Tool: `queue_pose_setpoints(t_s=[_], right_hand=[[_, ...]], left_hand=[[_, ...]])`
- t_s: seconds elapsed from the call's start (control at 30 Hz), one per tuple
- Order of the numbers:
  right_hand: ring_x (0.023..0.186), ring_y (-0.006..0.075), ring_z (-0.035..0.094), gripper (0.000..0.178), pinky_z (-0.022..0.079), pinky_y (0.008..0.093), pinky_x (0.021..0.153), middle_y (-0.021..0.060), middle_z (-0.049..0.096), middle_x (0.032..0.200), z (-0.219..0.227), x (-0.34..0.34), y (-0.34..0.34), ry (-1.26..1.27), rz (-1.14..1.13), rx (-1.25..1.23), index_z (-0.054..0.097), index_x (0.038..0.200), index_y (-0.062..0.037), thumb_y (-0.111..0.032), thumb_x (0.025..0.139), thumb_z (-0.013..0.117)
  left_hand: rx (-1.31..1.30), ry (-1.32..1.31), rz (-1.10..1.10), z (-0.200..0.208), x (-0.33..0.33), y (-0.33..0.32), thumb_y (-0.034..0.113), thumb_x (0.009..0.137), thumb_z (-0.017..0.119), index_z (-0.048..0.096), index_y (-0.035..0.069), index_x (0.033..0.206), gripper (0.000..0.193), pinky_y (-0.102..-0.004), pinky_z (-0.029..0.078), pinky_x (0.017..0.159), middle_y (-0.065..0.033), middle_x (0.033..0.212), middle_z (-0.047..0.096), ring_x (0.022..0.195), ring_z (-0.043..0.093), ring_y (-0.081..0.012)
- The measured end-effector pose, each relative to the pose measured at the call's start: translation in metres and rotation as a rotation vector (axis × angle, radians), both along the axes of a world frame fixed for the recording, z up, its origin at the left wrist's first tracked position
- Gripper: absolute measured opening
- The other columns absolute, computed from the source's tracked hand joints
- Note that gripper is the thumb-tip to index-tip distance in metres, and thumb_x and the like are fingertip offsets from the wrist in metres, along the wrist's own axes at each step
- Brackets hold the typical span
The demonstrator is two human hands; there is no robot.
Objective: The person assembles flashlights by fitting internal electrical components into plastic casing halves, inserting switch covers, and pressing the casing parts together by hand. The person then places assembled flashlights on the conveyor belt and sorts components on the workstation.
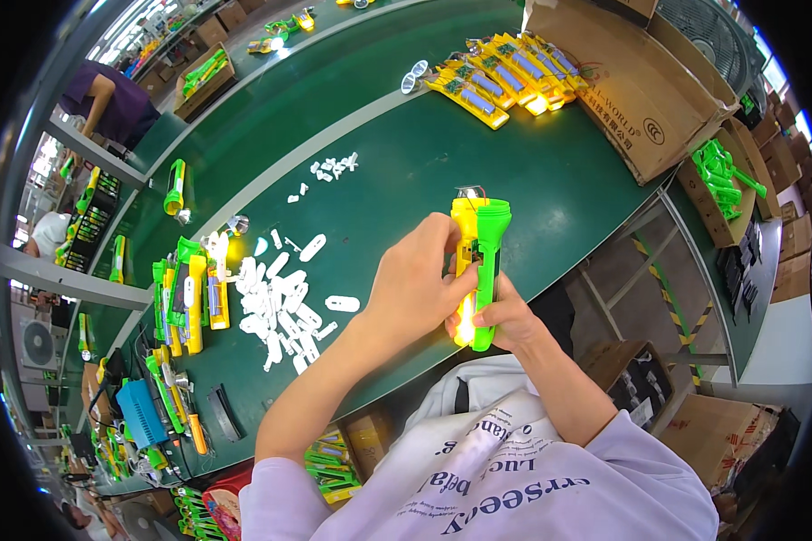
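In front of my chest, over the near edge of the green bench, both hands hold a flashlight upright. Its yellow half shell point(465, 216) is on the left, with a strip glowing near its lower end. Against it on the right stands the bright green half shell point(490, 239), flared at the top. My left hand point(415, 275) is closed at the yellow side, fingertips at the gap between the halves. My right hand point(512, 317) grips the lower green side, thumb across it. What lies inside the gap is mostly hidden by my fingers.
Small white plastic parts point(280, 302) lie heaped left of my arm. Beyond them stand several green and yellow flashlight shells point(185, 298). Yellow shells with batteries point(505, 77) lie at the far side, beside a large cardboard box point(645, 99). A screwdriver point(197, 433) rests near a blue box point(142, 413).
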State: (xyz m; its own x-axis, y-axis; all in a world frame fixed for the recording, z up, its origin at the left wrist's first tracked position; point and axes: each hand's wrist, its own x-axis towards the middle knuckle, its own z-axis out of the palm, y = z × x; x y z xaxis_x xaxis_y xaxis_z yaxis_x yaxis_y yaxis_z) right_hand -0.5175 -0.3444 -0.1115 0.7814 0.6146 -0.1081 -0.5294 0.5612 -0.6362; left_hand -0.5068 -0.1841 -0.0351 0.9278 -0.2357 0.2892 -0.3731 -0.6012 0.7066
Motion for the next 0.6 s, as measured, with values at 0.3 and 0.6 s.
queue_pose_setpoints(t_s=[0.3,0.6], right_hand=[[0.071,0.0222,0.062,0.060,0.055,0.0381,0.061,0.0107,0.058,0.089,0.002,0.003,-0.002,-0.009,-0.078,-0.003,0.044,0.119,-0.0037,0.001,0.064,0.070],[0.061,0.0218,0.062,0.055,0.051,0.0348,0.055,0.0092,0.059,0.079,0.006,0.002,0.003,-0.018,-0.106,-0.125,0.045,0.115,-0.0039,0.002,0.066,0.069]], left_hand=[[0.297,0.213,0.070,0.068,0.023,0.127,0.014,0.077,0.077,0.062,0.002,0.103,0.032,-0.0338,0.051,0.067,-0.0108,0.085,0.066,0.078,0.064,-0.0212],[0.683,0.569,0.312,0.010,0.044,0.191,0.016,0.065,0.081,0.066,0.001,0.094,0.037,-0.0394,0.053,0.075,-0.0163,0.089,0.069,0.084,0.067,-0.0308]])
